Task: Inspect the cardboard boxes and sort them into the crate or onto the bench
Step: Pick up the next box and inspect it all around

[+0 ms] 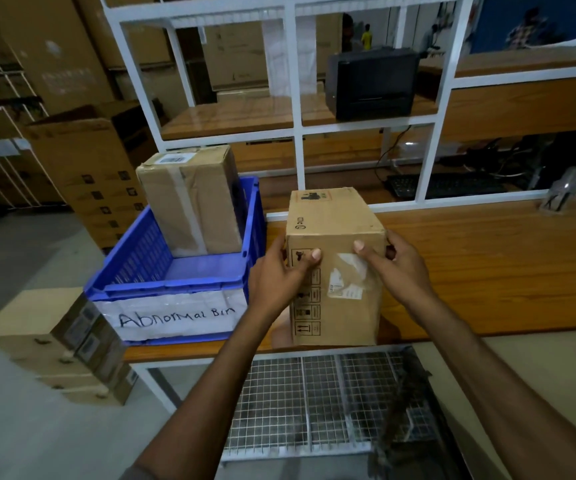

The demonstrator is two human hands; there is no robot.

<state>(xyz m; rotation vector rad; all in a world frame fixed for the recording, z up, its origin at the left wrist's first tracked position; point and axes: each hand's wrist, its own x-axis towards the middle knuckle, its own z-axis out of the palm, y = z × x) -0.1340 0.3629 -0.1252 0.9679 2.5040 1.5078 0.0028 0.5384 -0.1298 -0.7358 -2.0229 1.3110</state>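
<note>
Right now I'm watching both hands holding 1 upright cardboard box (335,216) at the near edge of the wooden tabletop (487,265), just beside the blue crate (175,282) marked "Abnormal Bin". The left hand (272,275) is gripping the box's left edge and the right hand (397,268) its right edge. Their fingers (310,256) are curling round the upper corners, with both thumbs pressing on the near face. The box seems to be standing on the tabletop, though I cannot tell whether its base is fully bearing.

I'm judging it to be stiff and fairly light, since its walls are keeping square under the grip. Its plain cardboard should be giving good friction. A label (347,282) under clear tape is wrinkling and lifting on the near face, so that patch is likely slick and worth avoiding. The side edges, where the hands are sitting, look like the best hold, and a palm under the base would be steadying any lift.

A 2nd, taped cardboard box (189,199) is standing at the far end of the crate, leaving room nearer me.
</note>
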